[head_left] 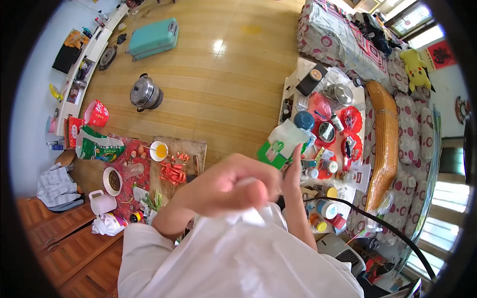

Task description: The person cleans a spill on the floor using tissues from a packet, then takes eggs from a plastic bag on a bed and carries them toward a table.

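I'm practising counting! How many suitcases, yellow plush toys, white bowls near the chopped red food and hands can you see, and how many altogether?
Suitcase: 1
Yellow plush toy: 1
White bowls: 2 (yellow-filled bowl, brown-filled bowl)
Hands: 2 (left hand, right hand)
Total: 6

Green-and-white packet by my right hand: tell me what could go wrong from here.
The packet is at the right hand, near crowded jars; a careless swing could knock something over.

The bowl of yellow liquid is uncovered, with a thin utensil leaning out; catching that could tip it.

The lidded metal pot stands on the open floor, so someone walking there might trip on it.
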Demonstrator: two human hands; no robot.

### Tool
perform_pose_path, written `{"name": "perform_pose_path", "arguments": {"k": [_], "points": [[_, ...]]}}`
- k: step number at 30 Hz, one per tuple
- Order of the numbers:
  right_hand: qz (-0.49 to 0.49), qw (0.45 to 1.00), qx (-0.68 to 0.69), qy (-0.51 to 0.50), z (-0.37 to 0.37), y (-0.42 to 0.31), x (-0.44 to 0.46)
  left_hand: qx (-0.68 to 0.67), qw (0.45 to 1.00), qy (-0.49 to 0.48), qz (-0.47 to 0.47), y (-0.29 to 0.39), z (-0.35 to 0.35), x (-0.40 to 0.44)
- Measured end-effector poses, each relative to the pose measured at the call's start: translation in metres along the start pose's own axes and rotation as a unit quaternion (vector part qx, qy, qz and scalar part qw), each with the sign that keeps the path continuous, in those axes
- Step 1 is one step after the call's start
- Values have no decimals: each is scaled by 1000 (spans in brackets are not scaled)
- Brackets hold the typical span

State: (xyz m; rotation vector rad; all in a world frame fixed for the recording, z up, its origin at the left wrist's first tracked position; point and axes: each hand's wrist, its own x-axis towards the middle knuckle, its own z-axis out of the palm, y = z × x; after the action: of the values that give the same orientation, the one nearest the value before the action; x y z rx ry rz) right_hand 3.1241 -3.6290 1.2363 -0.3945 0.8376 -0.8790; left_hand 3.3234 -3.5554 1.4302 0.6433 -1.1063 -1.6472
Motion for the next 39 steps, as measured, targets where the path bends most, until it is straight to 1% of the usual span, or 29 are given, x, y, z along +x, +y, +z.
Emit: {"name": "perform_pose_path", "arguments": {"k": [1,3,5,7,9,10,13,14,18,21,23,25,26,27,28,29,30,31,32,33,34,35,37,38,39], "points": [[8,1000,-3,4,16,-10,23,-50,994,-77,-59,28,-13,20],[-9,999,-16,31,47,-24,68,-93,969,-188,-129,68,-36,60],[-11,999,-25,32,76,-32,122,-115,968,-195,-110,91,-76,96],[-25,999,-24,39,113,-39,195,-147,959,-230,-81,117,-142,145],[-18,998,-45,35,144,-47,259,-182,944,-268,-53,137,-204,189],[-26,998,-39,43,154,-49,286,-249,916,-290,-120,144,-230,202],[-47,994,-12,100,208,-74,368,-264,902,-316,-130,181,-313,265],[-71,994,24,80,225,-90,391,-266,901,-317,-131,196,-338,285],[-119,983,30,137,282,-130,488,-271,906,-292,-145,245,-434,356],[-156,977,57,135,313,-152,547,-250,918,-260,-166,270,-493,413],[-173,971,45,157,324,-169,597,-200,937,-213,-191,277,-537,454],[-127,973,131,143,326,-188,646,-101,964,-134,-204,277,-585,496],[-148,962,117,196,343,-195,668,-44,973,-97,-203,267,-612,519],[-146,971,137,129,333,-199,701,21,991,-80,-110,246,-638,543],[-132,971,147,134,330,-204,734,-16,981,-94,-169,248,-663,569],[-117,971,157,139,326,-210,770,-12,981,-97,-168,244,-687,593],[-97,961,193,176,324,-219,809,21,982,-39,-184,237,-710,618],[-97,960,196,175,319,-225,852,53,978,20,-200,226,-735,642],[-78,953,200,214,313,-232,899,56,978,20,-202,208,-764,664],[-58,944,203,254,303,-236,950,46,974,96,-199,188,-795,686],[-75,926,229,292,287,-226,1007,36,965,174,-193,171,-827,713],[-77,934,242,253,277,-237,1060,40,964,176,-194,158,-857,743],[-51,906,266,325,245,-241,1151,65,925,272,-259,138,-914,797],[-45,901,272,335,230,-233,1186,78,912,268,-302,139,-940,824],[-55,882,268,384,216,-222,1218,78,908,265,-316,130,-968,847]]}}
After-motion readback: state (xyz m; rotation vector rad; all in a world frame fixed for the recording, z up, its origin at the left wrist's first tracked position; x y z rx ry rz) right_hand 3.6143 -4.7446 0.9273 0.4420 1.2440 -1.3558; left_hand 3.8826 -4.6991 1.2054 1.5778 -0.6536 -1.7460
